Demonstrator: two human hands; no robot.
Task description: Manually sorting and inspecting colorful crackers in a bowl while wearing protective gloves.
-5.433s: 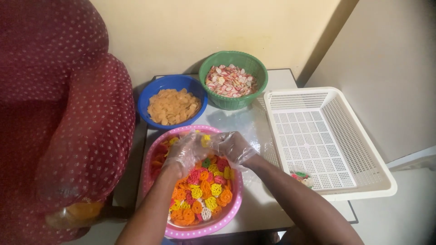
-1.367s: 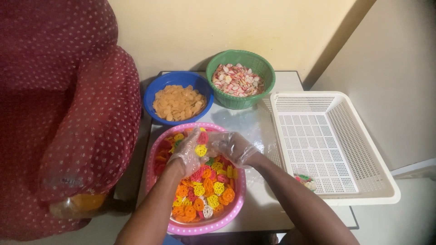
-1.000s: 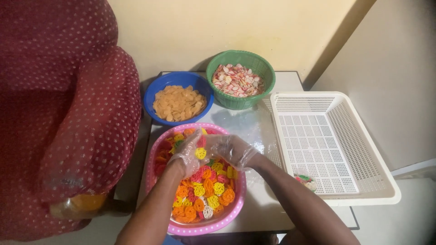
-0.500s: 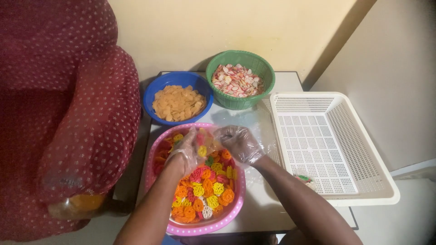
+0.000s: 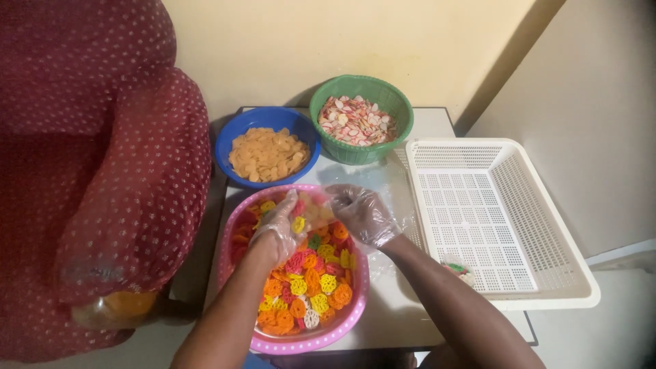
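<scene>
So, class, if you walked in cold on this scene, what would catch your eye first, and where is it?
Most striking is the pink basin at the near edge of the table, heaped with orange, yellow and red wheel-shaped snacks. Over it, the left hand and right hand, both in clear gloves, meet at its far side. Behind stand a blue bowl of pale chips and a green basket of pink-and-white pieces; an empty white crate sits to the right.

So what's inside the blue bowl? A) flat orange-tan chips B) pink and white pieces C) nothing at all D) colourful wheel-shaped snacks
A: the blue bowl holds a heap of flat orange-tan chips, while the pink and white pieces sit in the green basket and the colourful wheel-shaped snacks fill the pink bowl.
</scene>
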